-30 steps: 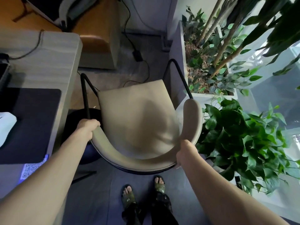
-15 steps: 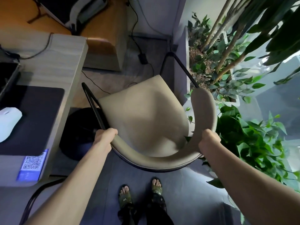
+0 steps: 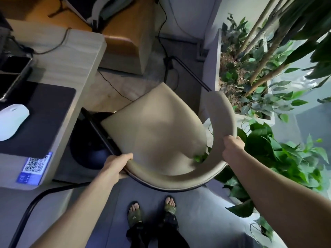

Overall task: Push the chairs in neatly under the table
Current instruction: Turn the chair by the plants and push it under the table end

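Observation:
A beige chair point(image 3: 157, 129) with a curved padded backrest and thin black metal legs stands before me, turned so its seat front points up and left toward the table. My left hand point(image 3: 116, 163) grips the left end of the backrest. My right hand point(image 3: 232, 147) grips the right side of the backrest. The pale wooden table point(image 3: 71, 56) is at the left, and its near corner is close to the chair's left front leg. The chair's lower legs are hidden beneath the seat.
A white mouse point(image 3: 12, 120) lies on a dark mat point(image 3: 43, 111) on the table. A black round base point(image 3: 89, 147) sits on the floor under the table edge. Potted plants point(image 3: 279, 158) and a white planter point(image 3: 250, 115) crowd the right. Cables point(image 3: 166, 51) run across the floor.
The chair has rotated counter-clockwise, its seat front swinging left toward the table. Both hands stayed on the backrest and moved with it, and my view shifted left over the table.

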`<control>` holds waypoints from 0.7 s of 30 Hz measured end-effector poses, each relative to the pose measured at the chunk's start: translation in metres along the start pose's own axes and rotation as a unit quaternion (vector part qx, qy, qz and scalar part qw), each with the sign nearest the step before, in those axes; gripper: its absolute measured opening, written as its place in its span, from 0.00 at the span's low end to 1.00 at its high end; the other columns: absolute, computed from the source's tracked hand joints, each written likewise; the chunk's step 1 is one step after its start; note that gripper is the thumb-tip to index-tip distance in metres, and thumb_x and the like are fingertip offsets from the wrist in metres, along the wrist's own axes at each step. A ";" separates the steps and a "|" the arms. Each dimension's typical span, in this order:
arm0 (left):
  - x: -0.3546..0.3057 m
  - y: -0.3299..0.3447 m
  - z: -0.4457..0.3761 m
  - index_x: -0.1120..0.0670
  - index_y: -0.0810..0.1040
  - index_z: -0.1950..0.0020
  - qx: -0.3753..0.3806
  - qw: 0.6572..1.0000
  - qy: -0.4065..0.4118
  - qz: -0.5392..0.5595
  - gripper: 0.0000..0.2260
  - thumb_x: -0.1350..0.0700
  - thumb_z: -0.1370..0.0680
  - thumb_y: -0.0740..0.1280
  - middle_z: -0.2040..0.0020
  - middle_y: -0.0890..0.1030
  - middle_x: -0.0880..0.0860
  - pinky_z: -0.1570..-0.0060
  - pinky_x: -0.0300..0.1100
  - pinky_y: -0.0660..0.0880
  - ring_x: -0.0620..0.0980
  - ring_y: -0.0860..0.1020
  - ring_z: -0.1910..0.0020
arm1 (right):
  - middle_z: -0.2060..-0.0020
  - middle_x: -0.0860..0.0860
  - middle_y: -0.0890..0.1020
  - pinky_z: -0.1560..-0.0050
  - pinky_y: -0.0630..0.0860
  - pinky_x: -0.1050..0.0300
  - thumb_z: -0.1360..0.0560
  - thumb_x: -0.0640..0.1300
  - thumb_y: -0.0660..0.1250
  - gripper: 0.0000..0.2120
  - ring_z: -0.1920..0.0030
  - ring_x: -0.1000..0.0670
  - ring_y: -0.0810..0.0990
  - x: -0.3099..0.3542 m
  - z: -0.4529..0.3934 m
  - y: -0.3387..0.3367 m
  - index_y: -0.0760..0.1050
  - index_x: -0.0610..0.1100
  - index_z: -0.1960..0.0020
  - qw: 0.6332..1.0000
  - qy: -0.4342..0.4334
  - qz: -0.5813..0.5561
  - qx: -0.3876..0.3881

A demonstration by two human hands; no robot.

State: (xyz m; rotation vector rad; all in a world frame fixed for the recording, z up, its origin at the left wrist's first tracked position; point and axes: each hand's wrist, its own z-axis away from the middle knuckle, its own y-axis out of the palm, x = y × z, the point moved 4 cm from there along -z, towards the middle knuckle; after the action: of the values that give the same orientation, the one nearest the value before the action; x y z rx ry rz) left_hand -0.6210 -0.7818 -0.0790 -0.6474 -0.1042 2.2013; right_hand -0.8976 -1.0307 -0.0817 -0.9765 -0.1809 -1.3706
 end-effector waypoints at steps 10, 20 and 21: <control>-0.005 0.000 -0.011 0.59 0.76 0.38 0.103 0.984 -0.033 -0.140 0.22 0.50 0.27 0.74 0.43 0.80 0.63 0.50 0.55 0.81 0.60 0.82 0.51 | 0.51 0.43 0.77 0.49 0.71 0.53 0.23 0.41 0.64 0.15 0.52 0.43 0.74 0.000 -0.012 -0.008 0.75 0.42 0.36 1.000 0.003 0.012 0.015; -0.060 -0.007 -0.005 0.50 0.77 0.48 -0.010 0.791 0.073 -0.607 0.36 0.21 0.32 0.52 0.54 0.84 0.50 0.54 0.41 0.78 0.50 0.83 0.55 | 0.43 0.42 0.79 0.41 0.76 0.45 0.23 0.47 0.66 0.20 0.48 0.41 0.77 0.007 -0.009 -0.007 0.72 0.42 0.33 0.999 0.007 0.009 0.043; -0.066 -0.005 -0.005 0.50 0.79 0.48 -0.061 0.753 0.122 -0.644 0.36 0.22 0.32 0.52 0.50 0.83 0.50 0.56 0.40 0.76 0.52 0.82 0.51 | 0.43 0.42 0.79 0.39 0.76 0.43 0.24 0.48 0.67 0.21 0.47 0.40 0.77 0.004 -0.007 -0.007 0.72 0.42 0.33 0.999 0.016 0.018 0.034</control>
State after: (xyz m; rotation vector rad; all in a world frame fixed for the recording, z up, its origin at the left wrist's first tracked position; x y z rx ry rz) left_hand -0.5800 -0.8278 -0.0542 -0.6276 -0.4191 0.7565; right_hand -0.9059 -1.0378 -0.0805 -0.8968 -0.1848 -1.3378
